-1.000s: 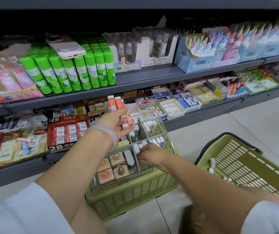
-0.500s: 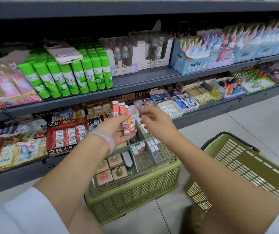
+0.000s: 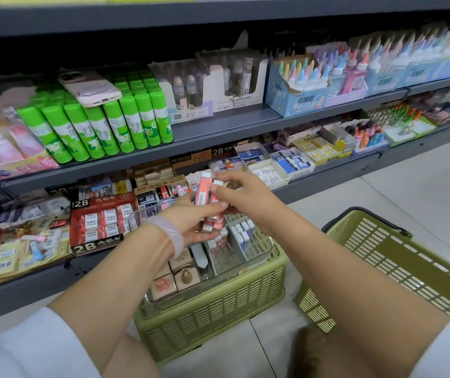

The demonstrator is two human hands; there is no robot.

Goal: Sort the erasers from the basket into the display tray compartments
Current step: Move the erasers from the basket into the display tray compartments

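The right hand [image 3: 241, 196] has come up to pinch an eraser [image 3: 216, 193] from the left hand's [image 3: 191, 216] gripped bunch; the tray [image 3: 262, 257] holds white erasers.

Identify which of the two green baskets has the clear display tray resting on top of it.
It is the green basket directly below the hands, bearing the clear display tray. The other basket, to its right, stands tilted on the floor without any tray.

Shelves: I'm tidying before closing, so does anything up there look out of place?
Yes. A phone lies flat on top of the green glue sticks; it isn't stock and could slide off.
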